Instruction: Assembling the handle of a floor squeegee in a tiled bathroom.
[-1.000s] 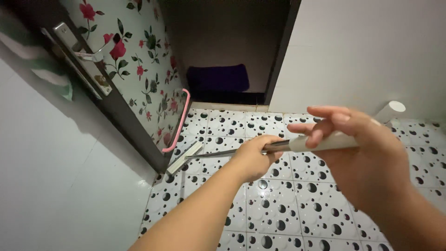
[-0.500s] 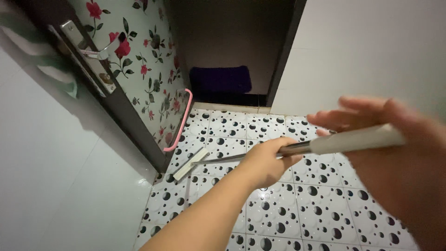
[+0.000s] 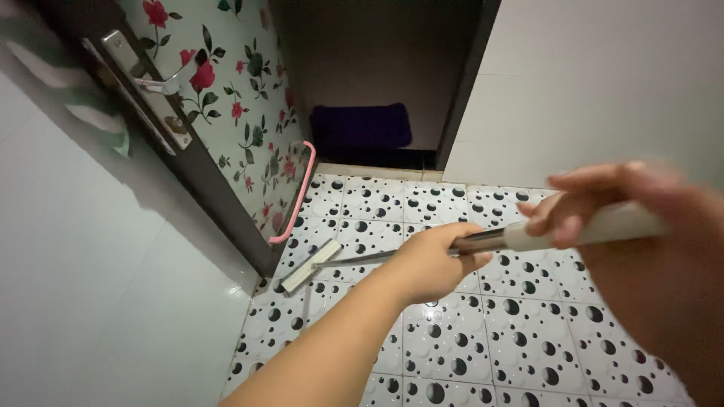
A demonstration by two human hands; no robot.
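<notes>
Squeegee [image 3: 311, 265] on spotted floor tiles [image 3: 520, 332] (bathroom, w/ door open).

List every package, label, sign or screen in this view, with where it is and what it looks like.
None in view: no package, label, sign or screen.
The only patterned surfaces are the floral door, open at left, and the floor tiles, white with black dots.
Both hands, left hand and right hand, hold a plain long-handled floor squeegee.
</notes>
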